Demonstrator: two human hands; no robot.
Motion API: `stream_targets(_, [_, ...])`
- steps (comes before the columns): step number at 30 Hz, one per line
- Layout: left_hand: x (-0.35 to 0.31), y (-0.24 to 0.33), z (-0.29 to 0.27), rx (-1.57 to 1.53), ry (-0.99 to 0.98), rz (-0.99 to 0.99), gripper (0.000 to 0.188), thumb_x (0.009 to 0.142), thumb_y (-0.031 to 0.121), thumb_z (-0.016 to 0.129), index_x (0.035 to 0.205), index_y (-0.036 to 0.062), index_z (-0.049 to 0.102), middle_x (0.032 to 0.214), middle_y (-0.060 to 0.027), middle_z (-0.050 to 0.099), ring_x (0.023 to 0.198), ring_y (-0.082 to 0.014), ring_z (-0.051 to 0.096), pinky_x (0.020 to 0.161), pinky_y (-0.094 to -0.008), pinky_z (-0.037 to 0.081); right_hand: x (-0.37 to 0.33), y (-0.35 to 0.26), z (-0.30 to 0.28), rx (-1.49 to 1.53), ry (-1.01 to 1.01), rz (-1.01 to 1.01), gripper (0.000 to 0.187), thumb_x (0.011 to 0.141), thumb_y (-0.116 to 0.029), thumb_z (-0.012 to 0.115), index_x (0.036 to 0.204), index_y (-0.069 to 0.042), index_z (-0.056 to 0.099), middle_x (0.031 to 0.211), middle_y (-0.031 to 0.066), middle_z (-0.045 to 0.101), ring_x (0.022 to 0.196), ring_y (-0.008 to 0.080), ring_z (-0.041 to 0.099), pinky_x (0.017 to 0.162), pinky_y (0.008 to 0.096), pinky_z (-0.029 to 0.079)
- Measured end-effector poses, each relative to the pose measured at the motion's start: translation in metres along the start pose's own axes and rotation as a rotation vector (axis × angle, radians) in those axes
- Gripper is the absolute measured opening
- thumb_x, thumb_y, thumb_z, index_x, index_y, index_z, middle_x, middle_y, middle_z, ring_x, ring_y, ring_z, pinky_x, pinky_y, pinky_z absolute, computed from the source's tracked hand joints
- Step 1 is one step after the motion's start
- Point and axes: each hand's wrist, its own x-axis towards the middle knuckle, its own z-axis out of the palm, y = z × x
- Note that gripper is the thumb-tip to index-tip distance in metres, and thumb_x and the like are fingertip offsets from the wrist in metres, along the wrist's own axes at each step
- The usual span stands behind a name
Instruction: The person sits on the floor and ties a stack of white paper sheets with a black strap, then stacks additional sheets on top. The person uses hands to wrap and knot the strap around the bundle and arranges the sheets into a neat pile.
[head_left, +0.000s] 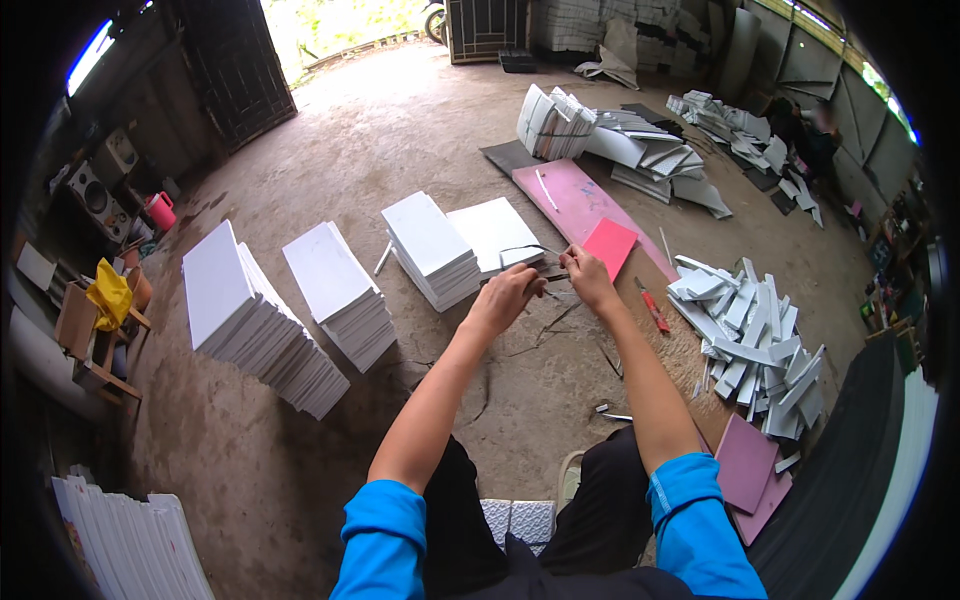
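Note:
Both forearms, in rolled blue sleeves, reach out over the floor. My left hand (pixel 508 298) is closed in a pinch on a thin dark strip (pixel 522 247), beside a stack of white foam-like boards (pixel 430 235). Close to its right, my right hand (pixel 588 275) pinches the same strip, which loops up between the hands. The strip's full length and exact material are hard to make out. Just beyond the hands lie a flat white board (pixel 500 232) and a bright pink-red sheet (pixel 609 247). A red-handled cutter (pixel 654 308) rests right of my right forearm.
Two more white board stacks (pixel 335 290) (pixel 240 300) stand to the left. A heap of white offcuts (pixel 755 340) lies at right, near pink boards (pixel 745 462). Further off are a long pink board (pixel 570 200), bundled boards (pixel 556 125) and a partly hidden person (pixel 822 140).

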Motion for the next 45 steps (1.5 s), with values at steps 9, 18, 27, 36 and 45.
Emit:
stream_targets(9, [-0.008,-0.037,-0.014,-0.282,0.092,-0.227,0.016,0.087,0.014,0.047,0.089,0.0006,0.056,0.07,-0.0067,0.052,0.062,-0.0148,0.052,0.058,-0.0307,0.041,0.005,0.041,-0.027,0.639,-0.006,0.295,0.02,0.09,-0.022,0.046,0.086,-0.003,0.052,0.055,-0.0006,0.046,0.046,0.0117,0.042,0.045,0.0273,0.034])
stream_targets(18, [0.009,-0.004,-0.006,-0.553,0.23,-0.461,0.029,0.087,0.029,0.051,0.096,0.0027,0.057,0.082,-0.0066,0.059,0.08,-0.0124,0.053,0.072,-0.0264,0.042,0.007,-0.01,-0.033,1.463,-0.073,0.342,0.014,0.09,-0.008,0.037,0.099,0.0,0.045,0.088,0.0135,0.056,0.085,0.025,0.057,0.078,0.0359,0.046])
stream_targets(27, [0.009,0.01,0.016,-0.446,0.289,-0.226,0.037,0.082,0.027,0.06,0.109,0.0017,0.054,0.104,-0.009,0.059,0.09,-0.0149,0.057,0.08,-0.0283,0.043,0.005,-0.04,-0.025,1.696,-0.063,0.306,0.02,0.089,-0.004,0.038,0.107,0.002,0.043,0.103,0.0166,0.053,0.103,0.0302,0.051,0.096,0.0404,0.039])
stream_targets(36, [-0.005,-0.023,0.01,-0.31,-0.008,-0.274,0.022,0.078,0.015,0.063,0.097,0.0047,0.061,0.084,-0.0064,0.066,0.08,-0.0118,0.061,0.072,-0.0272,0.047,0.015,-0.012,-0.043,1.843,0.055,0.251,0.02,0.088,-0.009,0.046,0.106,-0.003,0.049,0.07,0.0024,0.048,0.065,0.0138,0.044,0.08,0.033,0.043])
stream_targets(45, [-0.02,-0.046,-0.009,-0.112,0.014,-0.217,0.022,0.08,0.022,0.06,0.089,0.0021,0.057,0.09,-0.0156,0.059,0.083,-0.031,0.058,0.068,-0.0376,0.045,0.009,0.031,-0.089,1.893,0.11,0.15,0.014,0.089,-0.01,0.044,0.099,-0.005,0.052,0.064,0.0003,0.041,0.06,0.0126,0.039,0.068,0.0305,0.039])
